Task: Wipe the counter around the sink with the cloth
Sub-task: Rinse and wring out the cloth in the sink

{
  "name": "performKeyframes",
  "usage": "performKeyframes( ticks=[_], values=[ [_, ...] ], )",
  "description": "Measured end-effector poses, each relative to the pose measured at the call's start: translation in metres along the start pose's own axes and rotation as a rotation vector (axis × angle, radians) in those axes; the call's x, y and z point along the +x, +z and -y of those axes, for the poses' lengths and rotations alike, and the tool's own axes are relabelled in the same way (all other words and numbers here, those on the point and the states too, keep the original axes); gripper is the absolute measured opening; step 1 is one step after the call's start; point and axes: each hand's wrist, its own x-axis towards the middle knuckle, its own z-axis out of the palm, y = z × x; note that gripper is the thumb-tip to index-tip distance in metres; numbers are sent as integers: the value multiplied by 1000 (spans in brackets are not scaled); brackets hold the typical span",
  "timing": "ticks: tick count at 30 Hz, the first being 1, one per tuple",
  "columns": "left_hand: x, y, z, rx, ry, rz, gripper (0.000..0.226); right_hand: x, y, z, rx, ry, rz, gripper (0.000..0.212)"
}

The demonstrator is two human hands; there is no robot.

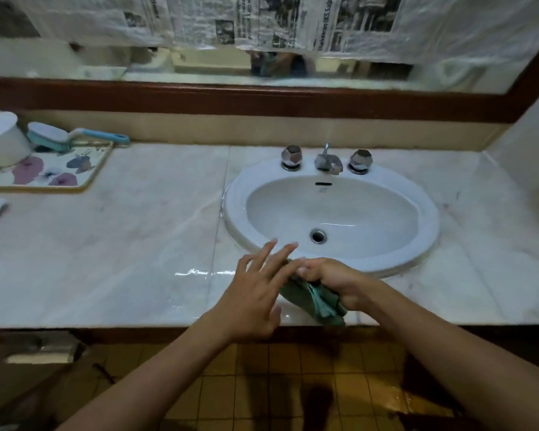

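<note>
A bunched green cloth sits at the counter's front edge, just below the white oval sink. My right hand is closed over its top and grips it. My left hand hovers beside it on the left, fingers spread, fingertips touching the cloth's upper end. The pale marble counter shows a wet streak left of the sink's front rim.
Two chrome knobs and a faucet stand behind the basin. At far left are a flowered tray, a white tub and a blue-handled scrub brush. A mirror with newspaper taped on it runs along the back wall. Yellow floor tiles lie below.
</note>
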Motion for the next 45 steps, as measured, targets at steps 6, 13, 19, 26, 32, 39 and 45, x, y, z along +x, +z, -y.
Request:
performKeyframes(
  ticks=[6, 13, 19, 26, 32, 39, 45],
  values=[
    [94, 14, -9, 161, 6, 55, 107, -6, -62, 57, 165, 133, 279, 25],
    [204, -12, -1, 369, 248, 24, 33, 3, -137, 98, -220, 189, 402, 13],
    [270, -39, -2, 475, 195, 264, 15, 24, -177, 105, 63, 238, 630, 10],
    [302, -34, 0, 426, 13, 395, 16, 25, -192, 141, -527, 99, 214, 35],
    [306, -4, 15, -43, -285, 562, 11, 52, -181, 139, -1284, -256, -299, 21],
    [302, 18, 26, -1052, -755, 855, 41, 73, -189, 131, -1687, -573, -464, 28],
    [297, 26, 31, -1638, -852, 1073, 40, 86, -196, 134, -1655, -868, -545, 28]
  ],
)
